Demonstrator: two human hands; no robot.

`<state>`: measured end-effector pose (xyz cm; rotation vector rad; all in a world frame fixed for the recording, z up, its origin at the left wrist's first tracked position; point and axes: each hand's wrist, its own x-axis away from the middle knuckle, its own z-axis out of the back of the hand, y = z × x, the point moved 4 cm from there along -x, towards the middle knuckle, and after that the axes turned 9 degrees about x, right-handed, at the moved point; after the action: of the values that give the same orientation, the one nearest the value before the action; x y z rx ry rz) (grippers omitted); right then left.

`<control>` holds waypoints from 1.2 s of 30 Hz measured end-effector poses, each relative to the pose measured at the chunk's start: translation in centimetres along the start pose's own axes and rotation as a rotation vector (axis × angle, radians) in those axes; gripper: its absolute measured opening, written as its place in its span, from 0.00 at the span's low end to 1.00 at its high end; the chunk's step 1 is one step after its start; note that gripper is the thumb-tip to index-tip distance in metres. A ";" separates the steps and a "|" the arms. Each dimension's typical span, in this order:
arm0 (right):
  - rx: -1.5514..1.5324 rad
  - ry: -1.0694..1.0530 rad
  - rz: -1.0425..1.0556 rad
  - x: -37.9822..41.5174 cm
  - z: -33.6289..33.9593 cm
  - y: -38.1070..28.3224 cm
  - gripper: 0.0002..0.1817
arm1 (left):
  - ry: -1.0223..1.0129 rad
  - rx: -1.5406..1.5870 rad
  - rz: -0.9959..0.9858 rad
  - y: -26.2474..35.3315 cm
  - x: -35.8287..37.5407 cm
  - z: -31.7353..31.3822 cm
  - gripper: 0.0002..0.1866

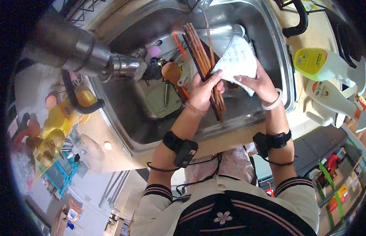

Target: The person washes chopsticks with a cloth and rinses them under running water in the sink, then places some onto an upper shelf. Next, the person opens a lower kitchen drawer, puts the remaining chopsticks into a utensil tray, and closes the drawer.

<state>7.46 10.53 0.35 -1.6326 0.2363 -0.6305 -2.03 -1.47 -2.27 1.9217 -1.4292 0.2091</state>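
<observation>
Through the head camera, I see the left hand (pixel 205 87) wrapped round long brown wooden chopsticks (pixel 199 45) above a stainless-steel sink (pixel 141 128), gripping below mid-length, seemingly to leave their upper ends free. The right hand (pixel 259 83) pinches a white cloth (pixel 237 59) close against them, thumb on top. Both forearms reach forward, converging.

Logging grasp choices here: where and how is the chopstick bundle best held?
Probably around the lower-middle of the chopsticks, coming from the left: the long, thin sticks lie gathered there, while their upper ends spread, one standing apart, and the white cloth crowds the right side.
</observation>
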 end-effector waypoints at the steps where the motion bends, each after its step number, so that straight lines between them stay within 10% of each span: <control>1: 0.111 0.047 -0.013 -0.1 0.5 0.3 0.34 | -0.012 0.022 0.012 0.0 0.3 -0.1 0.06; 6: 0.862 0.591 0.126 -0.8 3.5 -0.4 0.25 | -0.018 0.055 0.009 0.2 1.1 -0.1 0.09; 10: -0.141 0.155 -0.457 -0.2 -1.0 2.2 0.23 | -0.091 -0.190 -0.045 -0.6 0.8 -0.2 0.11; 23: -0.846 -0.205 -0.344 -0.2 -3.3 5.5 0.18 | -0.182 -0.251 0.034 -0.8 1.4 0.8 0.11; 28: -0.635 0.355 -0.258 0.9 -1.8 2.5 0.18 | 0.016 -0.018 -0.001 -0.2 0.2 3.0 0.14; 36: 0.795 -0.164 0.348 3.0 -6.4 -0.6 0.22 | 0.121 0.366 0.022 -1.3 -1.5 4.1 0.09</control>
<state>6.51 3.71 2.02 -0.8395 0.1185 -0.2599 -2.59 -2.72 -6.56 2.1401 -1.4042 0.6247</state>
